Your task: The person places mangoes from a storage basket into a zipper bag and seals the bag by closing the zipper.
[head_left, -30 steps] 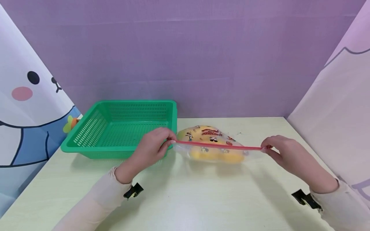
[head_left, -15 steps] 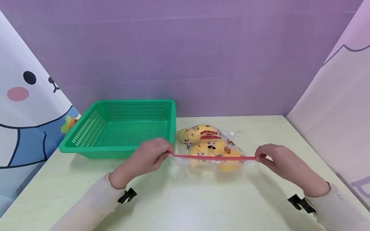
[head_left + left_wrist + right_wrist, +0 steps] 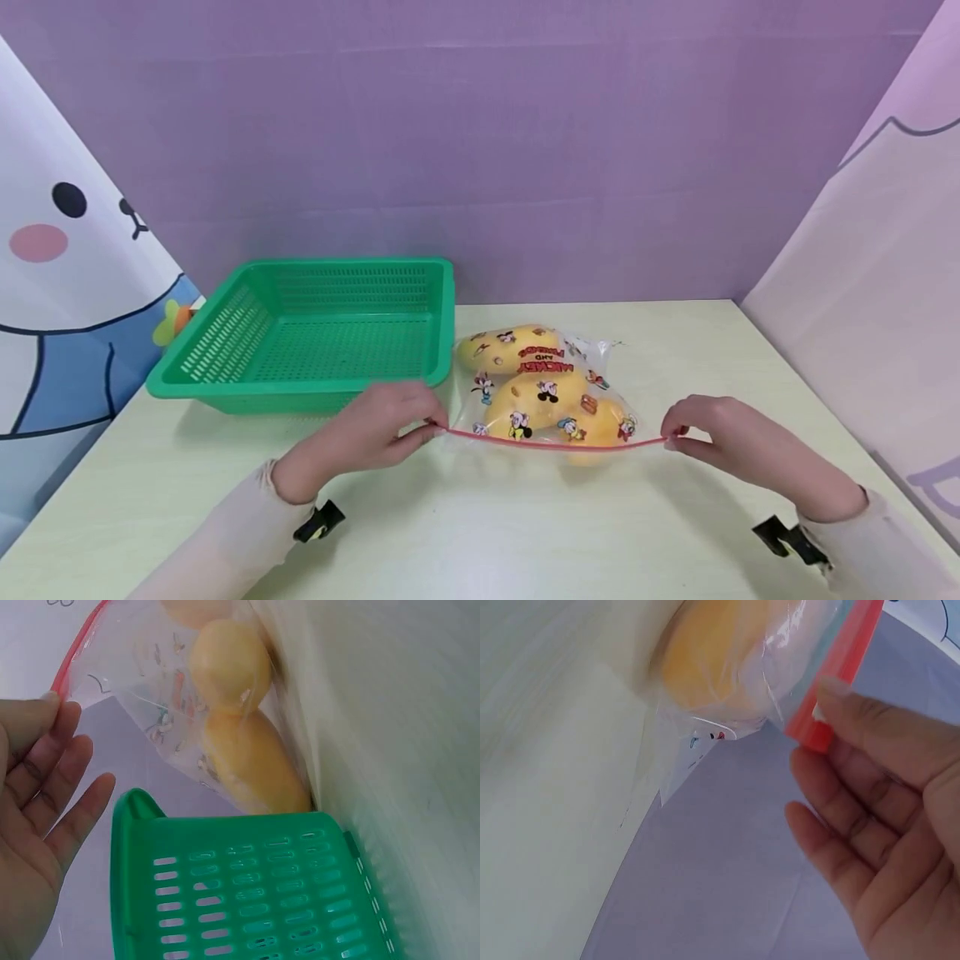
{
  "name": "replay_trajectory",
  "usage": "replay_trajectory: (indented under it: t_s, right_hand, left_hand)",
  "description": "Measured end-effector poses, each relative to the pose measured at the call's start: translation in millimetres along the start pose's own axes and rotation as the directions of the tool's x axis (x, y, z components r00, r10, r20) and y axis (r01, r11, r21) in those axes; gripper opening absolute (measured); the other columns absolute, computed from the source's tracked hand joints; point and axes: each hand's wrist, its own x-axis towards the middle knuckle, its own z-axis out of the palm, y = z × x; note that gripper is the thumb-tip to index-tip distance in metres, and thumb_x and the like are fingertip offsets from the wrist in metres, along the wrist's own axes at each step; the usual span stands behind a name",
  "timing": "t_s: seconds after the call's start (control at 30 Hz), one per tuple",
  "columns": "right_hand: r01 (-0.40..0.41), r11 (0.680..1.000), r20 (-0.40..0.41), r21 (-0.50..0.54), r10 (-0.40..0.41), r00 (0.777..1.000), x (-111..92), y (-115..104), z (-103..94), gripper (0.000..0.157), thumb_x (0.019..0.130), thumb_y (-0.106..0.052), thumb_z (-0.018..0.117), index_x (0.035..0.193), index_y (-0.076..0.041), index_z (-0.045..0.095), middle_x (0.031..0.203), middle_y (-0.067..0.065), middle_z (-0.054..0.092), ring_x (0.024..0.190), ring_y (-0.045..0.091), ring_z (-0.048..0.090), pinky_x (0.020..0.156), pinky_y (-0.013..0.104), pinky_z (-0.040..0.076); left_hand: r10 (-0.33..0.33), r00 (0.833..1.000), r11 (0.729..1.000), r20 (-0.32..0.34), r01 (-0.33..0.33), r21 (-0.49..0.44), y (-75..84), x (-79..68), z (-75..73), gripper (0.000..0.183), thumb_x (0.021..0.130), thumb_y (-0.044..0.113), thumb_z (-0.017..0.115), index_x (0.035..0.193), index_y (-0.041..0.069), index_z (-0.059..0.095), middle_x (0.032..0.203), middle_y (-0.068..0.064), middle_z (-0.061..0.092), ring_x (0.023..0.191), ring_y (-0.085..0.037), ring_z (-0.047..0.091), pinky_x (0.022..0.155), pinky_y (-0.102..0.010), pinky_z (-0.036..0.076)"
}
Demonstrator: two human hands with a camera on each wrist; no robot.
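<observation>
A clear zip bag [image 3: 468, 400] printed with cartoon figures lies on the table, its red zip edge [image 3: 555, 447] towards the person. Several yellow mango-like fruits [image 3: 536, 392] show through the plastic. At the left end of the red strip, my left hand [image 3: 386, 425] pinches the corner between thumb and forefinger; its other fingers are loosely spread in the left wrist view. My right hand [image 3: 731, 437] pinches the opposite end, and the right wrist view shows thumb and forefinger on the red strip [image 3: 836, 675]. Between the hands the strip sags slightly.
A green slotted plastic basket [image 3: 300, 387] stands left of the bag, close beside it and behind the left hand. The pale table [image 3: 525, 533] meets a purple cloth backdrop [image 3: 480, 167]. Printed cloths hang at the left and right sides.
Both hands have drawn the zip edge down and towards the person. The bag now lies flatter, with more of its printed face showing. The strip, straight before, now bows a little.
</observation>
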Motion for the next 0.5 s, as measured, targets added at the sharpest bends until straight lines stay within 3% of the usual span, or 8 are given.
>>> replay_trajectory:
  t_s: [0.23,0.5]
  right_hand:
    - [0.086,0.992,0.023,0.095,-0.089,0.996,-6.9,2.1,-1.5,0.032,0.070,-0.004,0.080,0.087,-0.024,0.063,0.084,-0.017,0.059,0.072,-0.002,0.053,0.063,0.007,0.039]
    - [0.126,0.982,0.024,0.143,-0.131,0.991,-9.3,-0.4,-4.4,0.023,0.077,-0.014,0.077,0.091,-0.025,0.062,0.087,-0.016,0.060,0.075,-0.002,0.054,0.067,0.007,0.040]
  left_hand:
    - [0.049,0.999,0.997,0.009,-0.048,-0.063,5.7,-1.7,-3.7,0.005,0.090,0.015,0.062,0.086,0.016,0.065,0.082,0.010,0.063,0.076,-0.002,0.057,0.069,-0.015,0.047]
    - [0.041,0.996,0.991,0.085,-0.030,-0.128,10.7,-4.2,-9.0,0.005,0.089,0.021,0.065,0.087,0.017,0.066,0.081,0.011,0.063,0.074,-0.001,0.057,0.070,-0.012,0.046]
